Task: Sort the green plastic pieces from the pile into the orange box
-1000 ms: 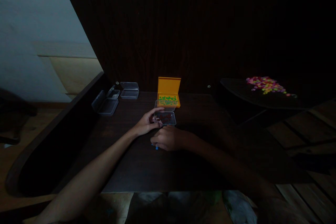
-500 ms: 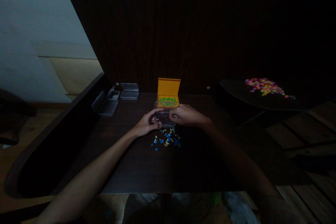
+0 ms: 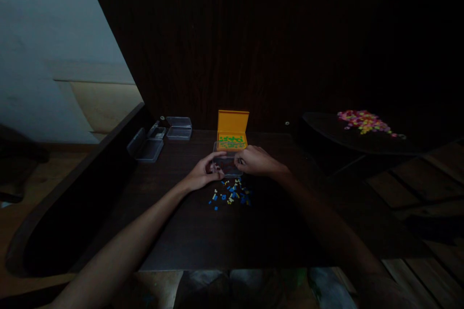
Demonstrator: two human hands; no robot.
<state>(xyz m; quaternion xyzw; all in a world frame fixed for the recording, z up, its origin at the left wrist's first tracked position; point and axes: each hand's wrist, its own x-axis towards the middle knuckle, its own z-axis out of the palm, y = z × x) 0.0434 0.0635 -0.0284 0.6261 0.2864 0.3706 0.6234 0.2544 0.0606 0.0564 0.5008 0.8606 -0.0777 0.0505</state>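
Observation:
A clear plastic box (image 3: 229, 168) stands on the dark desk with its transparent lid raised at the back. My left hand (image 3: 203, 172) grips the box's left end, thumb in front and fingers behind. Over the right end of the box, my right hand (image 3: 255, 160) has its fingers curled together; whatever they hold, if anything, is hidden. Small blue and yellow building bricks (image 3: 232, 195) lie scattered on the desk just in front of the box. Behind it sits an open orange case (image 3: 233, 121) with green pieces inside.
Open clear plastic boxes (image 3: 150, 149) lie at the back left, with another clear box (image 3: 179, 133) beside them. A heap of pink, red and yellow pieces (image 3: 368, 122) rests on the side shelf (image 3: 322, 128) at right. A raised dark side panel (image 3: 78, 183) borders the desk's left.
The view has tilted very slightly, so everything sits a little lower. Both hands keep almost the same places at the clear box.

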